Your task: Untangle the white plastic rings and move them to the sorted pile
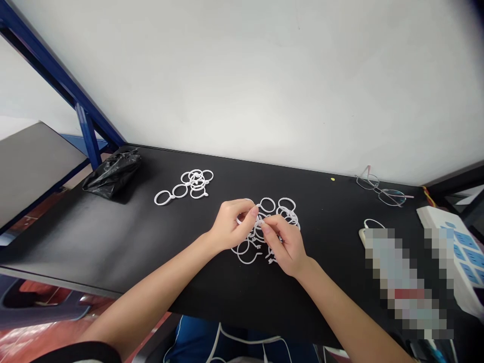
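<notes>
On the black table (113,237), a loose pile of white plastic rings (278,214) lies at the centre. My left hand (231,225) and my right hand (285,241) meet over that pile. Both pinch the same white ring (257,221) between thumb and fingers, just above the pile. Farther left lies a second group of white rings (189,184), several of them linked in a chain.
A crumpled black plastic bag (112,172) sits at the table's back left. A pair of glasses (381,190) lies at the back right, near a white power strip with blue sockets (457,252). A blue metal frame (83,121) stands to the left against the white wall.
</notes>
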### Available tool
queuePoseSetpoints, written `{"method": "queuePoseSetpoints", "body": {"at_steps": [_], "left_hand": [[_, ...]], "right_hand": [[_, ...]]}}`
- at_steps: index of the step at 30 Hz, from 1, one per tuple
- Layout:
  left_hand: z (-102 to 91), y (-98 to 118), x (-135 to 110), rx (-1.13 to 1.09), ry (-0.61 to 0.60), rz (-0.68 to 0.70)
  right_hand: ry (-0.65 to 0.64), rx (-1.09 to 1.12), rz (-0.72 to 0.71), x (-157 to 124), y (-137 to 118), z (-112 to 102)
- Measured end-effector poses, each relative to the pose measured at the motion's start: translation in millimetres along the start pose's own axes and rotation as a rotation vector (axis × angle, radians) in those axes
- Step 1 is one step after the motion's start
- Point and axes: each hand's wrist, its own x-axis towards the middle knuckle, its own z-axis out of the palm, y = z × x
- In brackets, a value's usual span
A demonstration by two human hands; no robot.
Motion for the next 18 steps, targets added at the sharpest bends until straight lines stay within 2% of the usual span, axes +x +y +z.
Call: {"method": "queuePoseSetpoints", "body": {"at_steps": [18], "left_hand": [[0.1, -0.8, 0.2, -0.008, -0.004, -0.008]], "right_hand": [[0.003, -0.004, -0.001, 0.8, -1.3, 0.2]]}}
